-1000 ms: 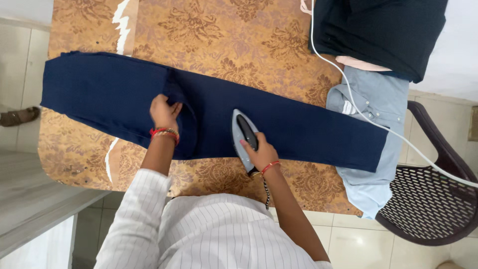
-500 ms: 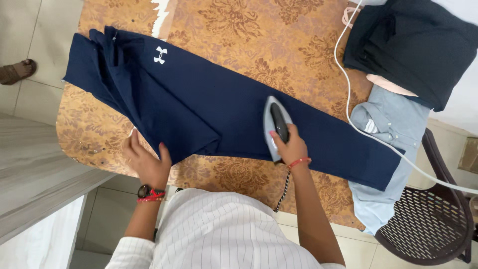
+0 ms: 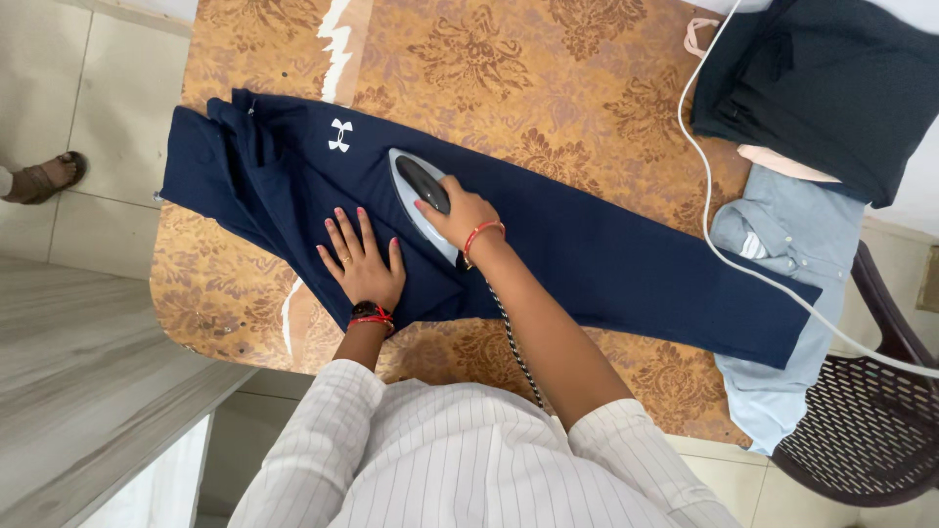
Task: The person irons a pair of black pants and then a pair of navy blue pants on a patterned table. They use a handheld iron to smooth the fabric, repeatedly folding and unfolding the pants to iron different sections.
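Home ironing corner; padded table (image 3: 587, 68); folded clothes (image 3: 822, 88); plastic chair (image 3: 861, 430); tiled floor (image 3: 88, 117).

Pale tiled floor (image 3: 88, 117) fills the upper left and lower edge of the frame. A grey ledge (image 3: 78, 391) runs along the lower left; a dark perforated plastic chair (image 3: 861, 430) stands at lower right. Light is even and diffuse.

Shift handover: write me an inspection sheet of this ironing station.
Surface: table with brown patterned cover, torn at far edge.
Job's things: navy trousers laid flat; iron on them.
Clutter: dark folded clothes, light blue shirt at right end.
Hands: left hand flat on trousers; right hand grips iron.
Cables: white cord across shirt; braided cord under right arm.
Surroundings: brown plastic chair, tiled floor, sandalled foot.
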